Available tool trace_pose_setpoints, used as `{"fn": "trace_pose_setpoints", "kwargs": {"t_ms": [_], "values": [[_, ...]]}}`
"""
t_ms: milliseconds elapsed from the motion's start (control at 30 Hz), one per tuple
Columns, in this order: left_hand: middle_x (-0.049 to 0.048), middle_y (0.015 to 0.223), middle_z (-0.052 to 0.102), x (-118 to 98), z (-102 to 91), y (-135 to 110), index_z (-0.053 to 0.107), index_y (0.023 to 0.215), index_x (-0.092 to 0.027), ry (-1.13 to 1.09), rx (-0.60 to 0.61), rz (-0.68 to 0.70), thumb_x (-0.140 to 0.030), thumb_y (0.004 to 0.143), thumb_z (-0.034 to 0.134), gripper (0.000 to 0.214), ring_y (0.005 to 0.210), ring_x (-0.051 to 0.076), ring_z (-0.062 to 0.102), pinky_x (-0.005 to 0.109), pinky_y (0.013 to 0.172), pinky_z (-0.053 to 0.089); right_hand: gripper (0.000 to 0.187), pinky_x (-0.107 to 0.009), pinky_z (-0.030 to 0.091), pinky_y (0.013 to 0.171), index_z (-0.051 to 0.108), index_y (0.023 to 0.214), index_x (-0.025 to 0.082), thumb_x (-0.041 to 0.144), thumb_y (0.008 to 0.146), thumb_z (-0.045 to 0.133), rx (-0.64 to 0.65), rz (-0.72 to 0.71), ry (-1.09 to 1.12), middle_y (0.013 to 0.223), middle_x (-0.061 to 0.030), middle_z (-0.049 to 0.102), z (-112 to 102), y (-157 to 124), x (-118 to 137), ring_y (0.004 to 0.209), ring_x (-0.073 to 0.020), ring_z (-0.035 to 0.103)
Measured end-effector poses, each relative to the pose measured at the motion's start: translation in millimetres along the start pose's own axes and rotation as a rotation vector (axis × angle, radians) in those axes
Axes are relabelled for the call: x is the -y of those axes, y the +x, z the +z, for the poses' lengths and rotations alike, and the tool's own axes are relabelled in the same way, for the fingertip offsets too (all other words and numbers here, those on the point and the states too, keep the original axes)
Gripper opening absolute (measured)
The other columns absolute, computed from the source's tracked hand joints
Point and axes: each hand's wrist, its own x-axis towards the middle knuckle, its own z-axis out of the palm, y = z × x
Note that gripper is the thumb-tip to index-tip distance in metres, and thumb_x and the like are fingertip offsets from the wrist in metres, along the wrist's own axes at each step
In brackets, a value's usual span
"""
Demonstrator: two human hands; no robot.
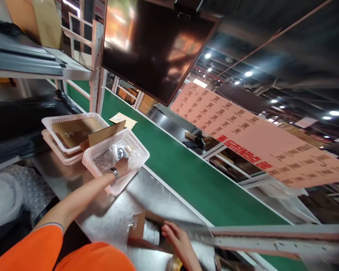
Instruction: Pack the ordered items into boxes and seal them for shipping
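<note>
My left hand (pixel 122 167), with a metal-band watch (pixel 114 173) on the wrist, reaches down into a white perforated plastic basket (pixel 94 160). It touches or lies right beside clear plastic bags (pixel 121 152) with small items inside; one looks dark and round. The fingertips are too small and covered to show a grip. Near the front edge of the metal table, my right hand (pixel 177 236) is held with fingers stretched out beside an open cardboard box (pixel 136 230). Inside that box sits a pale, ribbed, wrapped item (pixel 151 232).
White and pinkish baskets (pixel 46 122) holding flat cardboard stand at the left. A padded envelope (pixel 123 119) lies on the green conveyor belt (pixel 164 158) beyond the table. Bubble wrap (pixel 31 188) is at the left front. A metal rail (pixel 271 241) crosses at right; a screen (pixel 158 41) hangs overhead.
</note>
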Motion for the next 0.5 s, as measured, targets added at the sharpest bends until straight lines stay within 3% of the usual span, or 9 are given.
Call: {"fn": "trace_pose_setpoints", "kwargs": {"t_ms": [133,200,267,400,500], "values": [[0.0271,0.129,0.077,-4.7,-12.1,30.8,0.072,0.128,-0.002,0.010,0.057,-0.070,-0.020,0.096,0.076,0.037,0.120,0.038,0.075,0.044,0.104,0.057,0.083,-0.050,0.068,0.099,0.088,0.127,0.023,0.088,0.077,0.084,-0.005,-0.040,0.168,0.123,-0.0191,0.088,18.3,-26.7,1.0,0.114,-0.0407,0.086],[0.0228,0.113,0.080,-13.3,-19.5,35.6,0.076,0.116,-0.005,-0.030,0.070,-0.068,-0.018,0.099,0.068,0.023,0.111,0.034,0.076,0.042,0.100,0.057,0.078,-0.050,0.069,0.101,0.089,0.126,0.023,0.086,0.079,0.086,-0.025,-0.066,0.196,0.120,-0.0190,0.089,24.9,-36.2,3.6,0.113,-0.0399,0.086],[0.0206,0.106,0.080,-22.9,-29.6,31.7,0.076,0.112,-0.006,-0.099,0.057,-0.044,-0.018,0.103,0.061,0.021,0.109,0.032,0.075,0.040,0.100,0.055,0.074,-0.050,0.070,0.100,0.090,0.122,0.023,0.083,0.079,0.089,-0.070,-0.071,0.227,0.117,-0.0190,0.090,26.3,-43.4,9.4,0.112,-0.0401,0.086],[0.0169,0.112,0.079,-34.4,-51.5,-5.5,0.074,0.115,-0.006,-0.337,0.091,0.051,-0.018,0.109,0.048,0.030,0.105,0.026,0.072,0.038,0.096,0.055,0.065,-0.053,0.070,0.102,0.088,0.126,0.022,0.070,0.083,0.093,-0.175,-0.107,0.317,0.133,-0.0196,0.086,23.6,-45.9,30.2,0.124,-0.0409,0.082],[0.0102,0.111,0.080,-33.9,-57.8,-51.9,0.074,0.118,-0.011,-0.655,0.245,0.176,-0.013,0.107,0.041,0.035,0.094,0.018,0.072,0.033,0.091,0.057,0.077,-0.058,0.062,0.119,0.071,0.156,0.028,0.061,0.090,0.090,-0.244,-0.253,0.407,0.170,-0.0176,0.063,31.9,-34.7,48.6,0.153,-0.0396,0.064]]}}
